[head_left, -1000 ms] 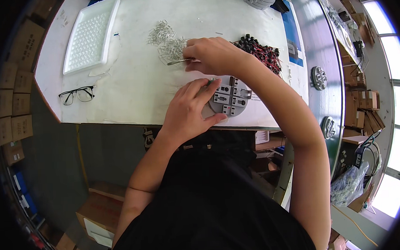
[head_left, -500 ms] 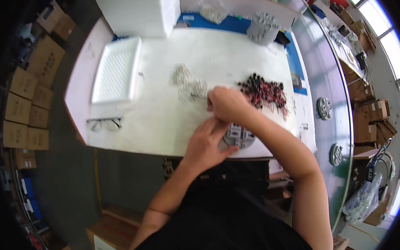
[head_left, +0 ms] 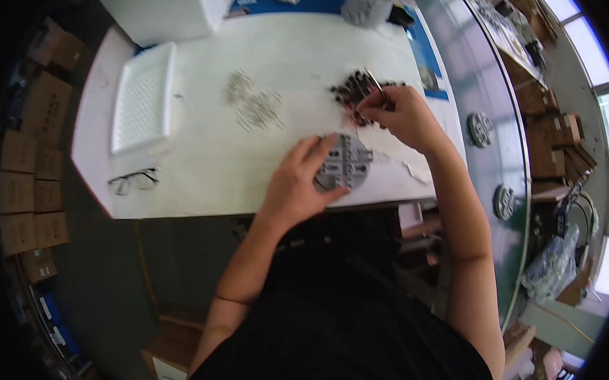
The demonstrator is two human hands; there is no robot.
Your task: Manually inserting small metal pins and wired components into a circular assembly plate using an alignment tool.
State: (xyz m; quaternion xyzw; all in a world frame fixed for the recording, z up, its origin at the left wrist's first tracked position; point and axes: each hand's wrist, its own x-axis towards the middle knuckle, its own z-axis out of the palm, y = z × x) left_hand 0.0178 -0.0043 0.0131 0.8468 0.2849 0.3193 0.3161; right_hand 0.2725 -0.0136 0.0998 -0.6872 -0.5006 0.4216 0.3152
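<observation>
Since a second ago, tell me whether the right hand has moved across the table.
Yes. The right hand with its tweezers went rightward, away from the silvery heap, to the dark pile. The round fixture stayed put under the left hand.

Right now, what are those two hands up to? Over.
Left hand resting on round grey fixture. Right hand holding tweezers at dark parts pile. Nothing between them.

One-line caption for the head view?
Left hand steadies a round grey fixture; right hand holds tweezers over dark small parts.

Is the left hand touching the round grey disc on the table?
Touching. The head view shows the left hand lying on the left edge of the round grey disc, its fingers covering part of it, with no gap between them.
</observation>
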